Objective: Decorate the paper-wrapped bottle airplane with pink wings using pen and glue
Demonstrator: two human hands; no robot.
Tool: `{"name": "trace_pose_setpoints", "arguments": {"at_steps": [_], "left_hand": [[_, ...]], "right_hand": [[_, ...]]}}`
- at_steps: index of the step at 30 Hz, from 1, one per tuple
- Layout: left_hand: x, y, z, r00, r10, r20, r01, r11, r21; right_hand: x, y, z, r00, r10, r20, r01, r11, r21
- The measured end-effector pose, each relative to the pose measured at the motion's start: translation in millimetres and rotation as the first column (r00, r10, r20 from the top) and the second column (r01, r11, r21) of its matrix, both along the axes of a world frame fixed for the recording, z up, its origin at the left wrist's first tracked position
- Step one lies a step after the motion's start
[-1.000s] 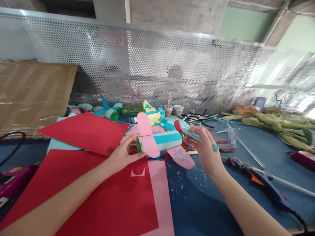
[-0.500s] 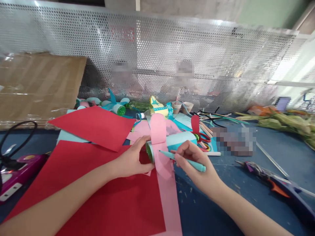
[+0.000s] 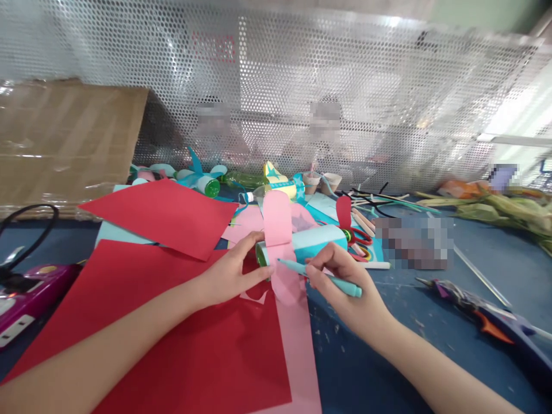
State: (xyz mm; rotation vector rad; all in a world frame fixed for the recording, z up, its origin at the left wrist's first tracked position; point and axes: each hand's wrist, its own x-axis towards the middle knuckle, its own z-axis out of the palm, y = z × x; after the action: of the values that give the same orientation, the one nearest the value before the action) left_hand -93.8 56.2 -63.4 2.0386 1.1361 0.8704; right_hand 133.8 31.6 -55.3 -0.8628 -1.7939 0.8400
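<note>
A plastic bottle [image 3: 321, 240] wrapped in light blue paper lies on its side in front of me, its green bottom end facing left. Across it sits a pink paper strip [image 3: 278, 221] with rounded ends. My left hand [image 3: 230, 273] grips the bottle's green end, thumb below and fingers behind it, partly hidden. In my right hand [image 3: 345, 282] is a teal marker pen [image 3: 345, 286], pinched between thumb and fingers. The pen's tip meets or nearly meets the lower part of the pink strip; actual contact I cannot tell.
Red paper sheets [image 3: 190, 333] lie at the left over pink paper [image 3: 302, 356]. A glue gun [image 3: 478, 316] rests at the right, a purple power strip [image 3: 34, 293] at the left. Scissors [image 3: 361, 236] and paper-decorated bottles [image 3: 202, 179] stand behind. A perforated metal panel [image 3: 276, 69] closes the back.
My left thumb has risen toward the pink strip's edge. The strip's lower end sits slightly higher. The pen stays at the strip, and the whole view has shifted a little.
</note>
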Motion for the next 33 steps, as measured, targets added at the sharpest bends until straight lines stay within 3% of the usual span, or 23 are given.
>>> {"name": "trace_pose_setpoints", "arguments": {"at_steps": [8, 33], "left_hand": [[-1.9, 1.2, -2.7, 1.0, -0.02, 0.014, 0.02, 1.0, 0.005], [-2.7, 3.1, -8.4, 1.0, 0.015, 0.019, -0.015, 1.0, -0.015]], "right_hand": [[-0.8, -0.4, 1.5, 0.999, -0.031, 0.03, 0.029, 0.998, 0.057], [-2.7, -1.0, 4.0, 0.997, -0.03, 0.067, 0.026, 0.998, 0.055]]}}
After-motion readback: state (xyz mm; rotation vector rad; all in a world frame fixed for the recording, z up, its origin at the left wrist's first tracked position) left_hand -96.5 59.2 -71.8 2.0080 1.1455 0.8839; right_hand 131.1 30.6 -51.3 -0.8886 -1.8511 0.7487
